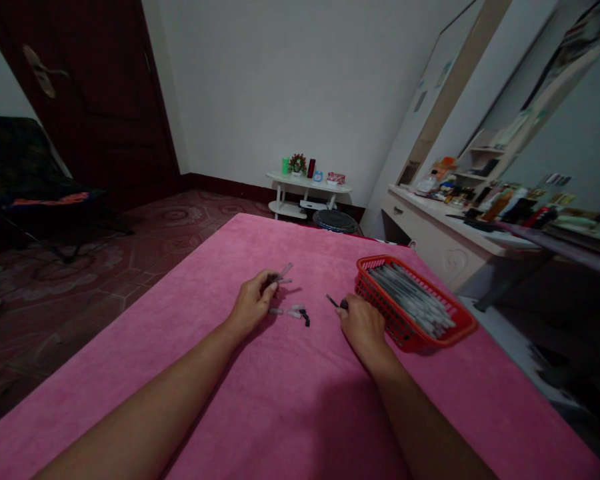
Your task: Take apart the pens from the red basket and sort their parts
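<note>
My left hand (pixel 253 301) rests on the pink cloth (pixel 260 407) with its fingers curled round a few thin grey pen parts (pixel 283 273) that stick out past the fingertips. My right hand (pixel 363 323) lies closed beside the red basket (pixel 460 328), pinching a thin dark stick-like piece (pixel 333 301). Between the hands, small loose pieces (pixel 294 311), pale and black, lie on the cloth. The basket holds several grey pens (pixel 413 300) laid lengthwise.
The pink cloth covers a table whose right edge runs just past the basket. A cluttered white dresser (pixel 430 230) with a mirror stands at the right. A small white shelf table (pixel 307 190), a dark door (pixel 95 93) and a folding chair (pixel 35 193) stand behind.
</note>
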`<state>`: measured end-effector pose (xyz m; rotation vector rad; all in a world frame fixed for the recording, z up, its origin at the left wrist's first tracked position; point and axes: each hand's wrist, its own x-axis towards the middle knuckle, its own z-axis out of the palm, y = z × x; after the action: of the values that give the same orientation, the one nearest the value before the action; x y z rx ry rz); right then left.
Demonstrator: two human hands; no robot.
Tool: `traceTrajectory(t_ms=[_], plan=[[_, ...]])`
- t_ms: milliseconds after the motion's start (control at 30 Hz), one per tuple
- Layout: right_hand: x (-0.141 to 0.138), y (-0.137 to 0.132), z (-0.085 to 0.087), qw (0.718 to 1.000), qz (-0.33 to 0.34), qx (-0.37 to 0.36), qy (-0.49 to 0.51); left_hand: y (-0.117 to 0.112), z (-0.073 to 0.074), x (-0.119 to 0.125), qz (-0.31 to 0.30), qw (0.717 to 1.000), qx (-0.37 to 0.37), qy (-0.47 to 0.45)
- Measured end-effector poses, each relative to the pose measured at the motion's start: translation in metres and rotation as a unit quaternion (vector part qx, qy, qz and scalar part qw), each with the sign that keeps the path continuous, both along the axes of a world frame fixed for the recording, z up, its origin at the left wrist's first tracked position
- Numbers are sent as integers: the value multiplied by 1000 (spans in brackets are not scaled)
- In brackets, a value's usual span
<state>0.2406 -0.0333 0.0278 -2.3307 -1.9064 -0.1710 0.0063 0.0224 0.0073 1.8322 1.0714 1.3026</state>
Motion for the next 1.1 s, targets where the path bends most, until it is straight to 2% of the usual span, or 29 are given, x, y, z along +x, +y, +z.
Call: traceTrajectory(t_ms=[100, 233, 333, 400, 467, 533, 600, 667, 767, 833, 900, 1000, 1033, 1100], plan=[[-1, 0, 0, 1000, 3, 12, -15, 1, 0, -1, 13, 1000, 3, -8], [-3, -3, 7, 999, 14, 32, -11, 8, -3, -4, 63, 996, 0, -63], [-6, -5, 15, 998, 10, 65, 24, 14, -7, -7, 65, 982, -33, -172], [-8, -4, 17, 990, 30, 98, 97, 17, -8, -9, 59, 958, -60, -275], [-9, -2, 16, 962, 74, 116, 234, 20, -9, -11, 59, 921, -93, -373], [-10, 2, 11, 908, 110, 110, 390, 22, -9, -14, 56, 887, -138, -437], [-11, 6, 8, 852, 123, 96, 499, 23, -8, -15, 50, 863, -184, -467], [-14, 7, 7, 821, 122, 87, 551, 23, -6, -16, 40, 849, -215, -481], [-20, 4, 14, 808, 131, 82, 569, 21, -4, -13, 9, 840, -238, -487], [-24, 0, 21, 811, 144, 86, 560, 18, -3, -10, -20, 854, -237, -463], [-27, -4, 28, 820, 157, 102, 540, 15, -4, -8, -37, 899, -201, -388], [-28, -8, 36, 836, 166, 161, 497, 10, -6, -7, -10, 983, -75, -169], [-27, -9, 38, 841, 169, 184, 480, 9, -7, -7, 6, 996, -28, -90], [-23, -11, 41, 852, 178, 218, 441, 6, -7, -8, 31, 998, 49, 33]])
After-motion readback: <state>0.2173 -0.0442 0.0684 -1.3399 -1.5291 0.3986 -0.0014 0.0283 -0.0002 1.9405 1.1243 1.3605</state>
